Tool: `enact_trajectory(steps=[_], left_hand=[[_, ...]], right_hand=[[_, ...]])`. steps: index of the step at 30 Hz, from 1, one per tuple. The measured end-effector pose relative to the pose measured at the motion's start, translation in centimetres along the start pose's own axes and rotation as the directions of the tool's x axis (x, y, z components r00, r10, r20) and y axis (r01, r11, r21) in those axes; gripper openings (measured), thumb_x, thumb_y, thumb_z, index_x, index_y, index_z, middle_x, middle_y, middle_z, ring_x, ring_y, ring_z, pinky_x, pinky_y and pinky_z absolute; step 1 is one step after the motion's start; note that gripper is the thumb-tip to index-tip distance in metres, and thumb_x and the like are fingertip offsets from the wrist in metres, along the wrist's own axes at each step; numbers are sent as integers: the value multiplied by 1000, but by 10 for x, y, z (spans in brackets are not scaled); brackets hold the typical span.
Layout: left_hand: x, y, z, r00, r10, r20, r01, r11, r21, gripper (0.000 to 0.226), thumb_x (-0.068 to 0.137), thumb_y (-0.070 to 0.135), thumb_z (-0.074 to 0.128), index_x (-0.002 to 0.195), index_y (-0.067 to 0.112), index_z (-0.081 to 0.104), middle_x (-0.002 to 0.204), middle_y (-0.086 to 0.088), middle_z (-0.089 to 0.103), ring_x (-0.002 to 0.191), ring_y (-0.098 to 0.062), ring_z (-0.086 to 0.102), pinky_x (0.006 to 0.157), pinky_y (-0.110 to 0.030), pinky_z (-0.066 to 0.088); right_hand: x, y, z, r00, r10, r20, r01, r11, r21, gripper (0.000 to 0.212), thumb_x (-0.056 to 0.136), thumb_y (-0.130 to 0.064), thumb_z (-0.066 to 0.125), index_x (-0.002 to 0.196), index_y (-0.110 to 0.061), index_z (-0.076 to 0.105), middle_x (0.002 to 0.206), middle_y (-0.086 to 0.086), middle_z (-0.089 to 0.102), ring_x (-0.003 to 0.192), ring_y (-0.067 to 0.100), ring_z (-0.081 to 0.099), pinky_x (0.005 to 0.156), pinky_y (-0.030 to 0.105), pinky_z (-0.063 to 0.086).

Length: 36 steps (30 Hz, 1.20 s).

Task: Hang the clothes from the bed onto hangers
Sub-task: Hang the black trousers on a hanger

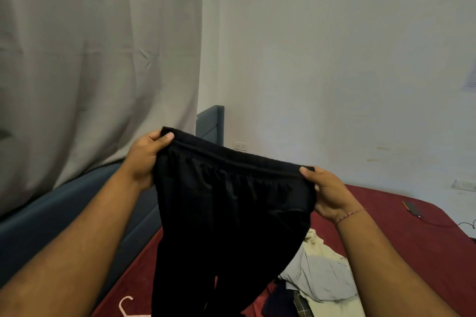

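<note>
Black trousers (229, 216) with an elastic waistband hang stretched in front of me above the bed. My left hand (146, 159) pinches the waistband's left end, thumb on top. My right hand (327, 193) grips the waistband's right end. The legs drop down past the frame's lower edge. Under them on the dark red bed (401, 226) lies a pile of clothes (319, 278): cream, light grey, dark blue and plaid pieces. The hook of a pink hanger (126, 305) shows at the bottom left on the bed; its body is cut off and partly behind the trousers.
A blue headboard (210, 121) and blue bed frame (77, 208) run along the left under a grey curtain (90, 59). A white wall with a socket (240, 146) stands behind. A dark device with a cable (414, 210) lies on the bed's far right.
</note>
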<state>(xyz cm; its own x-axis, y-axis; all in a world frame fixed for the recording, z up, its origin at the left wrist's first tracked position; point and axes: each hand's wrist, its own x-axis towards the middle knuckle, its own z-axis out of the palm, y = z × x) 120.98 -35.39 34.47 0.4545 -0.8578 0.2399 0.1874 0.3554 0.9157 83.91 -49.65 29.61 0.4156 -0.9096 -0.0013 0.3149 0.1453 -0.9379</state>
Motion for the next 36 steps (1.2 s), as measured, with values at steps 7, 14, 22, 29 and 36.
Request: enact_trajectory(steps=[7,14,22,29,36], left_hand=[[3,-38,45,943,118,-310,15,917,398,6,83,16,78,78,15,75,79,-6,76,72,-20,68,77,-43,61],[-43,-36,129,937,349,16,-311,814,491,8,83,21,75,90,23,71,85,7,73,78,-6,69,75,-31,59],[-51,-34,128,754,625,202,-631,604,486,39,80,8,51,110,15,74,117,6,67,109,-11,62,94,-29,52],[16,-7,87,990,45,131,-58,993,103,83,77,64,81,143,22,54,144,-8,62,131,-27,61,113,-51,46],[56,117,150,917,272,293,-348,903,251,18,90,15,79,108,14,76,105,-7,79,102,-29,76,92,-41,60]], right_hand=[[18,3,52,958,-102,-266,-37,882,-469,15,87,-11,78,90,3,74,90,24,76,86,40,75,79,51,64],[4,-18,130,989,-146,-33,124,922,-367,18,100,-19,63,100,-6,76,94,16,78,93,35,75,81,44,64],[0,-35,134,963,-155,221,194,967,-167,28,94,-8,70,121,-4,65,116,18,72,105,31,73,86,37,60],[21,-105,125,902,-267,340,341,922,-182,24,98,7,56,117,-4,65,107,14,71,95,26,71,83,34,61],[31,-232,124,859,-445,254,443,394,-806,14,100,-25,65,111,-17,65,107,10,70,99,32,71,76,47,64]])
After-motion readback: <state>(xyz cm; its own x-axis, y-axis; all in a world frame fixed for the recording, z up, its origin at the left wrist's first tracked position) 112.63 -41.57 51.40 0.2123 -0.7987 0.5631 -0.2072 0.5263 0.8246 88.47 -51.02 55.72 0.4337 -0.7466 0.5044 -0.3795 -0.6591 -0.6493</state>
